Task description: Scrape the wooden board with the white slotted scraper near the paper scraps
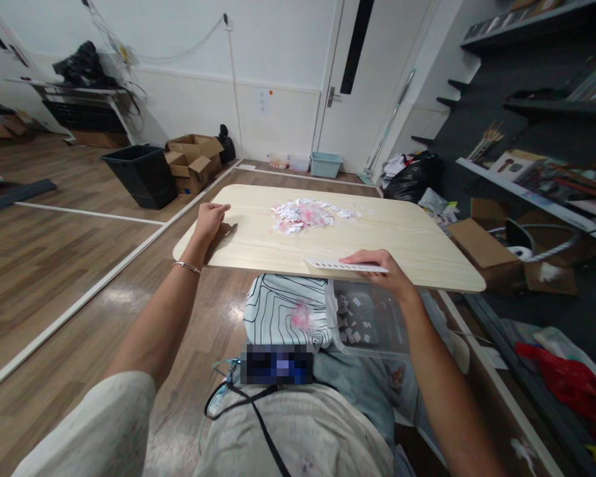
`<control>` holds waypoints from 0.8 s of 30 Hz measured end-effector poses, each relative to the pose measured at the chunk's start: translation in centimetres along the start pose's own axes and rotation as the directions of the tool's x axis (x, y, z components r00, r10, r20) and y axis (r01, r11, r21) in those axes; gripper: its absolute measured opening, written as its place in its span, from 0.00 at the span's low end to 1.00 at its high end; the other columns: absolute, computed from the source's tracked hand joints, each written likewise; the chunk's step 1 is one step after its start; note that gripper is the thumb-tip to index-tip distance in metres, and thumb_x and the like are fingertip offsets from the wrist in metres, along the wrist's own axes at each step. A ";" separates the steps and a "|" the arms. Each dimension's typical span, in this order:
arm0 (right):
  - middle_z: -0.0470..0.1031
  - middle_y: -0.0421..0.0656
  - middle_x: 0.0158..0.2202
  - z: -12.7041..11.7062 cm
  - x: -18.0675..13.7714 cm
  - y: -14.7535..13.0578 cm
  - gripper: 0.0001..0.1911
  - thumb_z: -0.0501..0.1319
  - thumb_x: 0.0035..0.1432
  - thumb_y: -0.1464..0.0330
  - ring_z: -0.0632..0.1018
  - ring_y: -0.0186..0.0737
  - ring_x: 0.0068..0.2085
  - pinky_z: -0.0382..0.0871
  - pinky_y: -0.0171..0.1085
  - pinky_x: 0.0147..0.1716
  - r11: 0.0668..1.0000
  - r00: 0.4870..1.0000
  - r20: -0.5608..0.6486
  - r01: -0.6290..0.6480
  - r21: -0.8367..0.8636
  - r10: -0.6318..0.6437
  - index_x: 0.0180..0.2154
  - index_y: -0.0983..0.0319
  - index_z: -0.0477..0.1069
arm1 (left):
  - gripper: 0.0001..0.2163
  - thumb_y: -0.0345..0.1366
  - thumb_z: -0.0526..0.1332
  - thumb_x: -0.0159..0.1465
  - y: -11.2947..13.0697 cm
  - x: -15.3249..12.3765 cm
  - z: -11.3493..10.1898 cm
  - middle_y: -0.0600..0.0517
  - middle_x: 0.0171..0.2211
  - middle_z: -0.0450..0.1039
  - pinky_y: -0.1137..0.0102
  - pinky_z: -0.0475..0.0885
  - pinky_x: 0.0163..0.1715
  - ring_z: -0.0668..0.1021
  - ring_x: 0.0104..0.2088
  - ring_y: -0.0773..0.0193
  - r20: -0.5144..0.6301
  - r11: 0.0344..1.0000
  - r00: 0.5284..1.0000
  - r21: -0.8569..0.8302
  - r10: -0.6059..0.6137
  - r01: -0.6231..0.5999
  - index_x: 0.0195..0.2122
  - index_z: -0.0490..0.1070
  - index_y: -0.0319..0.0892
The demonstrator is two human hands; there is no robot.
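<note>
The left hand (211,218) clasps the nine-o'clock edge of the pale wooden tabletop (402,232) while the right hand (377,264) pins a white paper strip (338,265) flat at five o'clock (fingers extended), the heap of white-and-pink paper scraps (308,215) lying near twelve, seemingly mid-sorting.

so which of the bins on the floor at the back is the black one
The big black bin at the left, beside the open cardboard boxes. The light blue bin and two small clear tubs sit against the far wall by the door.

Paper scraps (308,215) on table (417,245); clear bin (372,321) beneath near edge.
</note>
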State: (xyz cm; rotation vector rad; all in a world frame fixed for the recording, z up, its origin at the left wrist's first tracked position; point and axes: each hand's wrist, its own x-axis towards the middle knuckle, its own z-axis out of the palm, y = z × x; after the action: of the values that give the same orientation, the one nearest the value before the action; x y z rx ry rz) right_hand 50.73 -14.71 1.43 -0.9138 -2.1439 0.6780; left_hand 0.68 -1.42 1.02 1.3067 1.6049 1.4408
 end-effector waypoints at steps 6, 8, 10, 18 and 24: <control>0.96 0.53 0.48 0.2 -0.1 0.6 0.28 0.65 0.80 0.43 0.95 0.57 0.48 0.92 0.48 0.52 0.986 0.998 -0.065 -0.011 -0.165 0.000 0.49 0.57 0.95 | 0.24 0.44 0.69 0.61 -0.2 0.2 0.0 0.58 0.18 0.49 0.67 0.48 0.25 0.52 0.23 0.67 0.007 1.000 1.000 0.007 0.026 -0.026 0.23 0.50 0.50; 0.96 0.52 0.52 0.4 -0.2 0.8 0.27 0.65 0.81 0.45 0.95 0.58 0.52 0.92 0.51 0.57 0.985 0.996 -0.088 -0.005 -0.170 -0.010 0.53 0.57 0.95 | 0.24 0.44 0.69 0.60 -0.2 0.3 0.0 0.58 0.18 0.48 0.67 0.48 0.25 0.52 0.23 0.67 0.002 0.999 0.999 0.006 0.037 -0.037 0.23 0.50 0.51; 0.95 0.53 0.54 0.6 -0.3 0.7 0.28 0.65 0.81 0.44 0.95 0.59 0.55 0.91 0.53 0.62 0.989 0.997 -0.080 -0.002 -0.151 -0.010 0.55 0.56 0.95 | 0.24 0.44 0.69 0.60 -0.2 0.4 0.0 0.58 0.18 0.48 0.66 0.49 0.26 0.52 0.23 0.66 -0.006 0.999 0.999 0.005 0.033 -0.033 0.23 0.49 0.51; 0.94 0.57 0.60 1.6 0.1 -0.5 0.37 0.68 0.74 0.33 0.93 0.63 0.62 0.87 0.56 0.67 0.995 0.995 0.017 0.096 0.023 -0.096 0.59 0.56 0.94 | 0.22 0.43 0.69 0.59 0.1 0.3 0.1 0.59 0.17 0.49 0.67 0.49 0.25 0.52 0.23 0.67 -0.012 1.000 1.000 0.000 0.010 -0.010 0.23 0.51 0.51; 0.95 0.57 0.55 1.7 0.5 -1.2 0.37 0.68 0.73 0.33 0.94 0.62 0.57 0.89 0.53 0.61 0.996 0.996 0.016 0.090 0.023 -0.090 0.56 0.56 0.95 | 0.22 0.43 0.70 0.59 0.0 0.0 0.0 0.58 0.18 0.52 0.68 0.50 0.25 0.53 0.22 0.68 -0.007 1.000 1.000 -0.022 -0.001 0.001 0.24 0.53 0.51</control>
State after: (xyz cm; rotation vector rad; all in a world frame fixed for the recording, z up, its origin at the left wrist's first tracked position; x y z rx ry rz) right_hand 48.70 -15.34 1.36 -0.7967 -2.1744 0.6654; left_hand 0.67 -1.40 0.99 1.2894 1.5900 1.4602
